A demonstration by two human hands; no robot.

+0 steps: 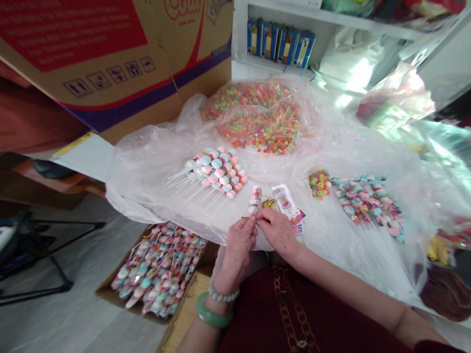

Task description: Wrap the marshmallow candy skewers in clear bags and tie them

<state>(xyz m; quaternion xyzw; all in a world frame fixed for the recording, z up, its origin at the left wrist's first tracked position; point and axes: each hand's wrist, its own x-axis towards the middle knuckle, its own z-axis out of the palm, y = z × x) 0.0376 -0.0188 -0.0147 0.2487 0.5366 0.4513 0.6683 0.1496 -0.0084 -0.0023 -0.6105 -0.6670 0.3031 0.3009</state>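
A wrapped marshmallow stick [255,198] stands up from my left hand [240,241], whose fingers are closed around its lower end. My right hand [276,230] meets it there, fingertips pinched at the neck of the clear wrapper. A thin gold twist tie [245,217] pokes out to the left at that spot; the rest of it is hidden by the fingers. Just beyond my right hand lie a small pile of gold twist ties [270,202] and a stack of printed clear bags [286,200].
Unwrapped marshmallow sticks [217,171] lie left, wrapped ones [371,201] right, near loose candy rings [319,184]. Behind is a big bag of candy rings [261,117]. A large carton [147,54] stands back left; a box of wrapped sticks [158,269] sits below the table edge.
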